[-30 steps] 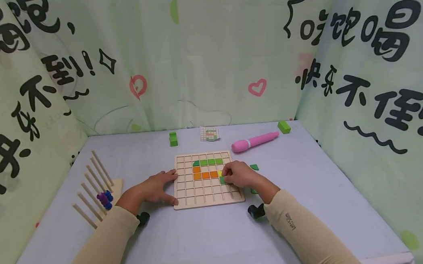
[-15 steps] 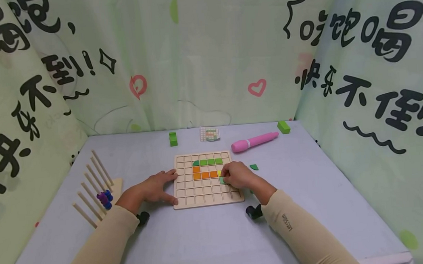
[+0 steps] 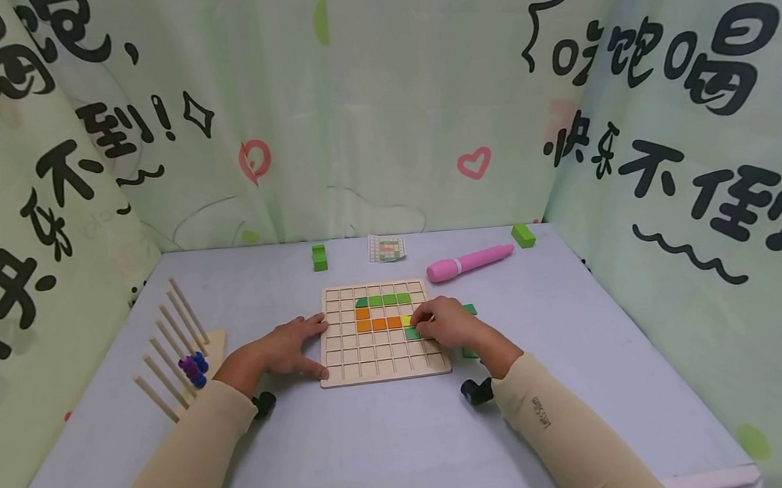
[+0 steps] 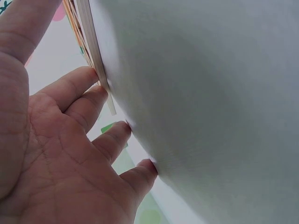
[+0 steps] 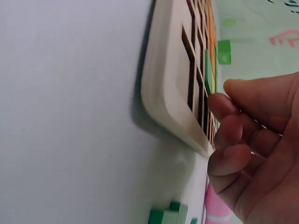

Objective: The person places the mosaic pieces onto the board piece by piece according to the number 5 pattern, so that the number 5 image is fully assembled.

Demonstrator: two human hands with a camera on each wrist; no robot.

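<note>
1. The wooden grid board point(image 3: 383, 332) lies flat on the pale surface point(image 3: 376, 439) in front of you, between your two hands.
2. On the board, a row of green tiles point(image 3: 384, 300) sits above a row of orange tiles point(image 3: 379, 324), with a yellow tile point(image 3: 405, 321) at the right end of the orange row.
3. A dark green tile point(image 3: 411, 334) lies in a cell just below the yellow one, right at your fingertips.
4. Your right hand point(image 3: 446, 324) rests over the board's right side, fingers curled, their tips on that dark green tile; whether they pinch it or only press it cannot be told.
5. Your left hand point(image 3: 290, 347) lies spread and relaxed, fingers straight against the board's left edge, thumb at its near corner.
6. More green pieces point(image 3: 469, 310) lie on the surface just right of your right hand.
7. Farther back sit a pink marker point(image 3: 469, 262), a pattern card point(image 3: 387, 248) and two green blocks point(image 3: 319, 257).
8. A wooden peg rack point(image 3: 178, 346) with blue and purple beads stands to your left.
</note>
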